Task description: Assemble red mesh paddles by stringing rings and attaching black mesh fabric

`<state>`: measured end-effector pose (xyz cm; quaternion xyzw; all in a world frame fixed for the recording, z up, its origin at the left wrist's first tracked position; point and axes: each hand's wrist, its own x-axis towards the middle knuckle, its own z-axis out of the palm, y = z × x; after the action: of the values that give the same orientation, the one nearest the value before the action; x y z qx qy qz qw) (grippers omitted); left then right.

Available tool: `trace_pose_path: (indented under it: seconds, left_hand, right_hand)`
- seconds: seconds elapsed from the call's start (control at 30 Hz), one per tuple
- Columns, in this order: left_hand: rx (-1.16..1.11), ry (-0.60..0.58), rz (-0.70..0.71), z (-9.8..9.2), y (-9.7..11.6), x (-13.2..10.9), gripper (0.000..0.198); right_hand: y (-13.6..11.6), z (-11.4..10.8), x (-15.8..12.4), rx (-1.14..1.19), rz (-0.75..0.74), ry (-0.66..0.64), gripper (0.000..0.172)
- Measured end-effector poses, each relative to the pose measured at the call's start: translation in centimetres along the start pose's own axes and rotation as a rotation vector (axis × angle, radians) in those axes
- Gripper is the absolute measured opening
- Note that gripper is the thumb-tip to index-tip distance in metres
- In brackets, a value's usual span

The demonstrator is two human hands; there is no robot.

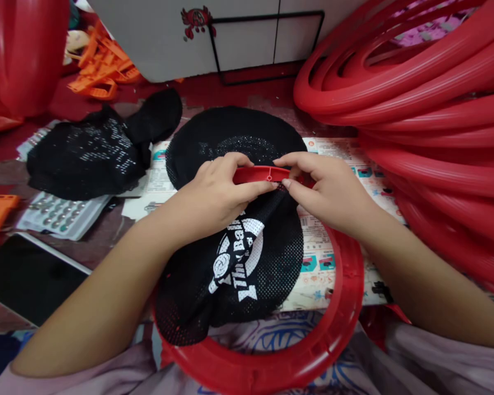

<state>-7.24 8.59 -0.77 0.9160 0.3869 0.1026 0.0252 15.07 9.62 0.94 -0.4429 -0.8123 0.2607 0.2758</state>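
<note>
A red plastic ring [351,280] leans on my lap, its far edge raised and its hollow inner side showing between my hands. My left hand [216,192] is closed on that far edge, thumb in front and fingers behind. Just to the right, my right hand [325,181] pinches the same edge, with thumb and fingertips close together. Black mesh fabric [280,263] with white printed lettering drapes over the ring's left side and bunches up under my fingers. Beyond my hands lies a round piece of black mesh [234,123].
Large red rings [395,104] are piled high at the right. More black mesh [82,153] lies at the left above a compartment tray [60,216] of small parts. A tablet [28,280] sits near the left edge. Orange plastic pieces [102,66] are heaped beside a white panel [148,38].
</note>
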Motion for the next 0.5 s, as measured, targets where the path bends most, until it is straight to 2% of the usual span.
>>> trace_pose_path:
  seconds: [0.2, 0.33, 0.4, 0.5]
  left_hand:
    - [-0.053, -0.008, -0.033, -0.5, 0.0, 0.1, 0.038]
    - [-0.107, -0.016, -0.12, -1.4, -0.2, 0.1, 0.038]
    - [-0.109, -0.015, -0.198, -1.8, -0.3, 0.1, 0.04]
    - [-0.084, -0.013, -0.298, -2.4, -0.4, -0.3, 0.043]
  right_hand:
    - [0.2, 0.3, 0.1, -0.115, -0.058, -0.013, 0.03]
    - [-1.7, -0.7, -0.6, -0.28, -0.026, -0.026, 0.024]
    - [-3.1, -1.2, -1.1, -0.318, 0.04, -0.166, 0.021]
    - [-4.5, -0.9, -1.8, -0.43, 0.092, -0.391, 0.027]
